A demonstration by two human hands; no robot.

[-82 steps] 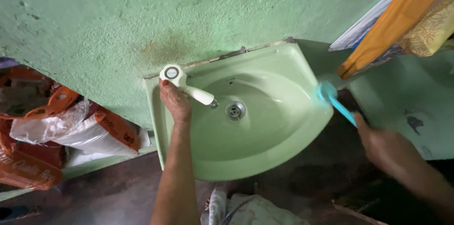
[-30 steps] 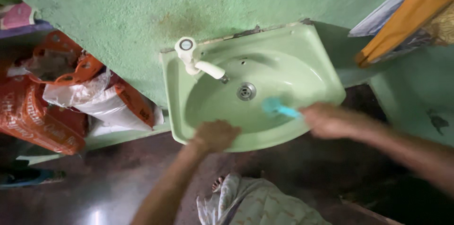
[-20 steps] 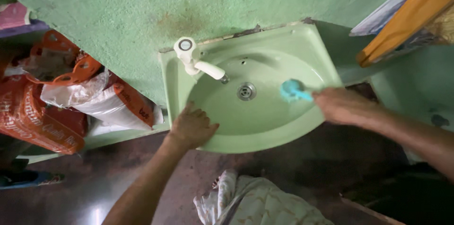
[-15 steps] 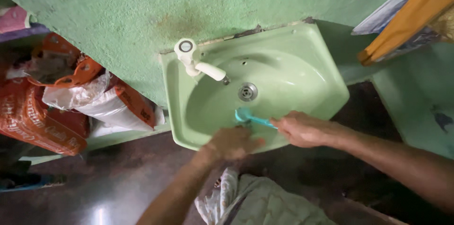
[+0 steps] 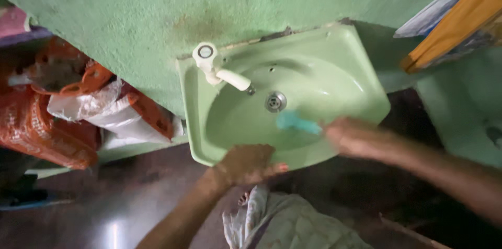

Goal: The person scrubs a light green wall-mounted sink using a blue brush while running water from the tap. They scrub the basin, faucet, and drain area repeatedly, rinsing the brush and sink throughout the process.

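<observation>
My left hand [image 5: 246, 164] lay on the front rim of the pale green ceramic wash basin [image 5: 361, 79], fingers closed down over the edge and gripping it; half a second earlier it had sat in nearly the same spot, so it had only settled, where a little before that it had been farther left along the rim. My right hand [image 5: 351, 137] was blurred with motion at the right front lip, wrapped shut around the handle of the turquoise plastic scrubbing brush [image 5: 296, 122]. The brush head had slid rightward and slightly up the inner wall since the frame before, and it rested inside the bowl, just below and right of the round metal drain [image 5: 275, 101], touching the glazed surface as far as I could tell. I judged that the stroke was working across the lower bowl, with the back wall under the white plastic tap [image 5: 215, 68] not then reached. Orange mesh sacks and white plastic bags [image 5: 89, 108] sat heaped to the left against the rough green wall [image 5: 130, 13].
</observation>
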